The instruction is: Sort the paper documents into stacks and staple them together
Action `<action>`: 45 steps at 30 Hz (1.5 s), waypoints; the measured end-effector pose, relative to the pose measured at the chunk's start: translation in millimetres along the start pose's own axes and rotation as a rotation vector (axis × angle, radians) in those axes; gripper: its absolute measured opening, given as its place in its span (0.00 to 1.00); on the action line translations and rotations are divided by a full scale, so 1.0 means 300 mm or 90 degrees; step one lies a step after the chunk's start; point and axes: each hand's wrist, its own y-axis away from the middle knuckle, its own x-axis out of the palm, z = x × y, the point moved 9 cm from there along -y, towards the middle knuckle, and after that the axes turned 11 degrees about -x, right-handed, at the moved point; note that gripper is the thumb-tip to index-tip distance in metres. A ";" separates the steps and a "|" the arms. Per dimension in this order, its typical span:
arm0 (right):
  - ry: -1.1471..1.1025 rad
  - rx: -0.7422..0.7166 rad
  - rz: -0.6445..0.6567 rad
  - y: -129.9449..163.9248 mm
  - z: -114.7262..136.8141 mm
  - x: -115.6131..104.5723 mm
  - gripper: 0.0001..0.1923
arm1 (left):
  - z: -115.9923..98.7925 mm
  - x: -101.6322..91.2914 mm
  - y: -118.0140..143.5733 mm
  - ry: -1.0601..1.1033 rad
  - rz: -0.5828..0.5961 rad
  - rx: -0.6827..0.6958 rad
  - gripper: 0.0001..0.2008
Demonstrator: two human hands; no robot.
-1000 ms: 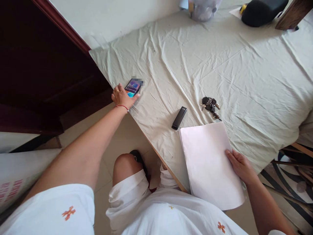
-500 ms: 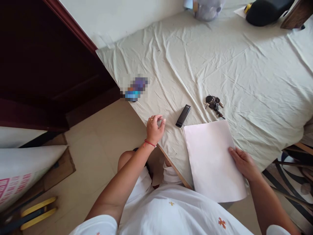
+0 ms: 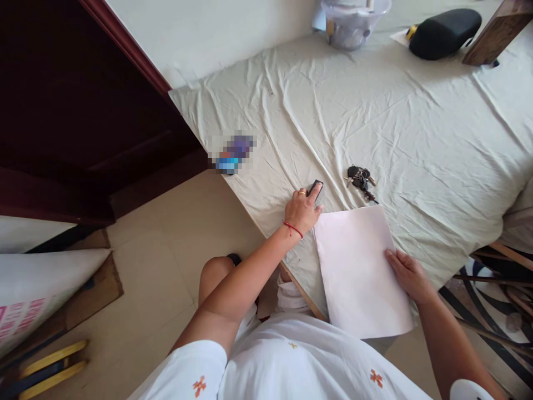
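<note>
At far left on the cloth-covered bench [image 3: 433, 139] we note a phone [image 3: 235, 154], blurred. Next, the left hand [image 3: 302, 209] covers most of a black object [image 3: 317, 189], apparently a stapler; its fingers are partly curled, one laid along the top, and we cannot tell whether they grip. The keys [image 3: 360, 178] lie just beyond the white paper [image 3: 360, 272], whose right edge the right hand [image 3: 410, 272] pinches, thumb on top. We judge work early: paper secured, black object reached, not visibly lifted.
</note>
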 end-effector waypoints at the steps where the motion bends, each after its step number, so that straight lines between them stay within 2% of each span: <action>1: 0.004 -0.002 -0.001 -0.001 0.002 0.000 0.25 | 0.002 0.002 -0.008 -0.014 0.010 -0.005 0.30; 4: 0.020 -0.009 -0.009 -0.002 0.005 -0.007 0.23 | 0.038 -0.009 -0.028 -0.021 0.005 -0.054 0.27; 7: 0.036 -0.007 -0.023 0.001 0.004 -0.015 0.22 | 0.101 -0.034 -0.044 -0.001 -0.032 -0.147 0.28; 9: 0.016 -0.003 -0.025 0.005 0.007 -0.012 0.21 | 0.141 -0.046 -0.055 0.047 -0.057 -0.209 0.29; 11: -0.044 0.012 -0.021 0.006 0.012 0.001 0.20 | 0.164 -0.053 -0.070 0.117 -0.080 -0.236 0.31; 16: -0.219 0.097 0.018 -0.006 0.044 0.061 0.18 | 0.192 -0.062 -0.097 0.229 -0.129 -0.174 0.29; 20: -0.248 0.111 0.071 -0.031 0.078 0.092 0.14 | 0.270 -0.075 -0.049 0.291 -0.162 -0.143 0.19; 22: -0.240 0.098 0.079 -0.041 0.082 0.087 0.15 | 0.304 -0.065 0.000 0.368 -0.135 -0.145 0.17; 24: -0.230 0.072 0.070 -0.048 0.083 0.072 0.18 | 0.318 -0.036 0.065 0.496 -0.066 -0.178 0.23; 26: -0.217 0.031 0.035 -0.054 0.089 0.050 0.20 | 0.301 0.009 0.144 0.662 0.033 -0.240 0.30; 28: -0.206 -0.022 -0.013 -0.060 0.103 0.029 0.22 | 0.243 0.047 0.228 0.835 0.138 -0.283 0.36; 31: -0.178 -0.102 -0.049 -0.068 0.127 0.023 0.22 | 0.115 0.071 0.330 1.001 0.288 -0.261 0.43; 33: -0.147 -0.129 -0.027 -0.072 0.126 0.035 0.21 | 0.059 0.084 0.373 1.042 0.353 -0.250 0.41; 35: -0.137 -0.117 0.011 -0.072 0.103 0.046 0.21 | 0.049 0.102 0.393 1.042 0.359 -0.275 0.34; 38: -0.199 -0.074 0.061 -0.063 0.062 0.049 0.20 | 0.065 0.100 0.388 1.002 0.311 -0.268 0.24; 42: -0.270 -0.064 0.098 -0.060 0.078 0.061 0.22 | 0.030 0.000 0.364 0.877 0.269 -0.108 0.20; 45: -0.238 -0.085 0.098 -0.079 0.138 0.084 0.18 | -0.004 -0.114 0.343 0.797 0.248 -0.053 0.21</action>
